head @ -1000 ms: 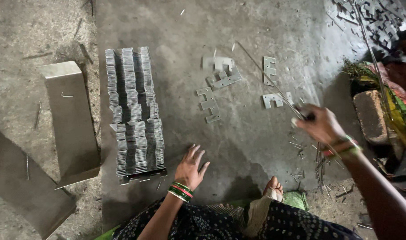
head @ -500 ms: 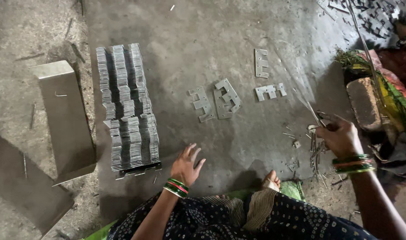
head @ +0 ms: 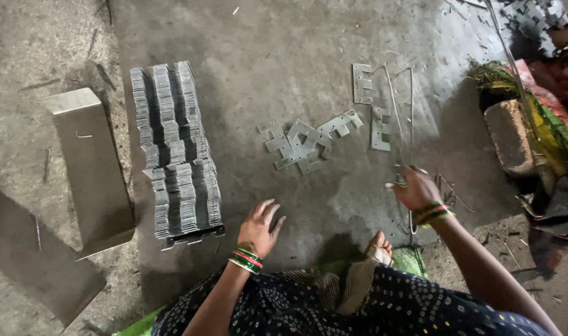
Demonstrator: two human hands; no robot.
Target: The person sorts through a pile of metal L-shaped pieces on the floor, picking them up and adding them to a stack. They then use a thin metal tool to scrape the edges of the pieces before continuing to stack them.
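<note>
A: Item 1, your left hand?

B: My left hand [head: 259, 228] lies flat on the concrete floor [head: 284, 50], fingers spread, holding nothing. It sits just right of the near end of the stacked metal plates [head: 175, 149], not touching them. Green and red bangles [head: 246, 260] on the wrist.

A: Item 2, the right hand?

B: My right hand [head: 414, 188] is partly closed — thumb and fingertips pinched on thin wire pieces [head: 401, 112], whose 2 long strands run up and away across the floor. How many I hold, I cannot tell.

A: Item 3, loose stock?

B: A small heap of flat notched plates [head: 302, 144] lies between my hands, farther out; 2 more plates [head: 371, 106] lie beside the wires.

A: Item 4, surroundings?

B: A long metal box [head: 91, 168] left of the stack — a brick [head: 506, 138] at far right, a pile of plates [head: 533, 15] in the top corner, my foot [head: 377, 246] tucked near the right wrist.
</note>
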